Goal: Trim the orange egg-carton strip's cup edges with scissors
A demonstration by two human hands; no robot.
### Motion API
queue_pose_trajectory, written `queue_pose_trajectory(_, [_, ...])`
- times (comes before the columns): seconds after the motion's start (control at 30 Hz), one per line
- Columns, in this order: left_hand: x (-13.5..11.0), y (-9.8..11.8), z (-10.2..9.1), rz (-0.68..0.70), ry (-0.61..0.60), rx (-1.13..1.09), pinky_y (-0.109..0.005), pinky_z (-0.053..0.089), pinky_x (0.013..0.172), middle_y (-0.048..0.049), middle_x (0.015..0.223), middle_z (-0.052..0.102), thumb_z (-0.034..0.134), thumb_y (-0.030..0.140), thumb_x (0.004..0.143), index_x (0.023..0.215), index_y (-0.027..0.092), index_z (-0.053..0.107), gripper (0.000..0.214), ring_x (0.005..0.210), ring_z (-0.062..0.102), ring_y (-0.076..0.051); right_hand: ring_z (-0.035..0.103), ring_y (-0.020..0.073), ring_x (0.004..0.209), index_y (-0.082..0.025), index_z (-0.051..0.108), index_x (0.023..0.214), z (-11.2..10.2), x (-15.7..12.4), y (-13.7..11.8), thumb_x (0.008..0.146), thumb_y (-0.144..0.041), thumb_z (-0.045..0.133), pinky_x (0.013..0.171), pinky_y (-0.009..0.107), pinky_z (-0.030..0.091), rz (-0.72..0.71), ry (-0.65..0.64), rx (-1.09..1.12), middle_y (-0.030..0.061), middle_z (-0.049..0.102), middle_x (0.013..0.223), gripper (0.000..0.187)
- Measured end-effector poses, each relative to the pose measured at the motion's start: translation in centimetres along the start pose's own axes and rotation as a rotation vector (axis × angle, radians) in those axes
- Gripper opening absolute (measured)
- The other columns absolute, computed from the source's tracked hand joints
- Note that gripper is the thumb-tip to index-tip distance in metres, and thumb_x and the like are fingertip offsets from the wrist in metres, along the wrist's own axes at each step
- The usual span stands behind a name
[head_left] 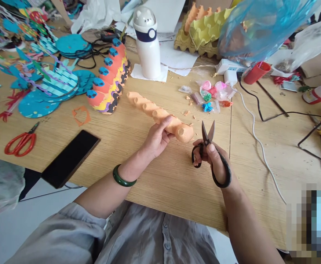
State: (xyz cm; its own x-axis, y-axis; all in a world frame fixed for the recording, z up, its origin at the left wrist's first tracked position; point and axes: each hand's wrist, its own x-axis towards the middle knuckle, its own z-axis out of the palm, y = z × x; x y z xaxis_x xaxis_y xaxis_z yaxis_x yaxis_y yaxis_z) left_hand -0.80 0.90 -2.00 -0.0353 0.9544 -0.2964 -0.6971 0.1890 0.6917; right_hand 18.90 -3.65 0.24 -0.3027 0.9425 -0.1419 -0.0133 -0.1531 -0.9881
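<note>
We are working at a wooden table (174, 190), with a pile of egg trays (207, 31) on its far side serving as our landmark. To the left of that pile, a painted egg-carton strip (109, 77) is standing with blue-spotted orange humps uppermost. Nearer us than the pile and a little to its left, we are holding a plain orange egg-carton strip (149, 109) just above the tabletop. By our judgement, cutting it to a single row is looking done, while its edge is appearing rough in places, so some trimming may be remaining; no paint is showing on it.

Our left hand (159, 141), reaching in toward the pile, is pinching this strip close to its right end, thumb lying on top and fingers curling beneath. Our right hand (216, 159), nearer us than the pile, is closing around black-handled scissors (207, 142), its thumb passing through one loop and fingers through the other. The blades are standing parted, pointing toward the pile and staying clear of the strip. The hands are resting apart. Between pile and strip, small orange offcuts (186, 113) are lying scattered.
</note>
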Motion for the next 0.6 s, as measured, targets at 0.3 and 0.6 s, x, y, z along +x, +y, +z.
queue_pose_trajectory(0.3, [-0.4,-0.8,0.0,0.021,-0.011,-0.005,-0.022,0.060,0.072,-0.0020,0.100,0.077,0.085,0.042,0.077,0.096,0.021,0.073,0.030,0.091,0.072,-0.014,0.056,0.0147,0.057,-0.020,0.062,0.108,0.2,0.7,1.4,0.096,-0.053,0.062,0.056,0.030,0.047,0.039,-0.031,0.176,-0.0039,0.055,0.068,0.035])
queue_pose_trajectory(0.6, [-1.5,-1.5,0.3,0.031,-0.147,0.095,-0.028,0.061,0.082,-0.0064,0.112,0.076,0.087,0.044,0.073,0.105,0.020,0.073,0.043,0.108,0.071,-0.023,0.035,0.0100,0.054,-0.021,0.052,0.069,0.5,1.5,0.5,0.080,-0.040,0.077,0.048,0.025,0.042,0.219,-0.032,0.456,-0.0059,0.036,0.061,0.034])
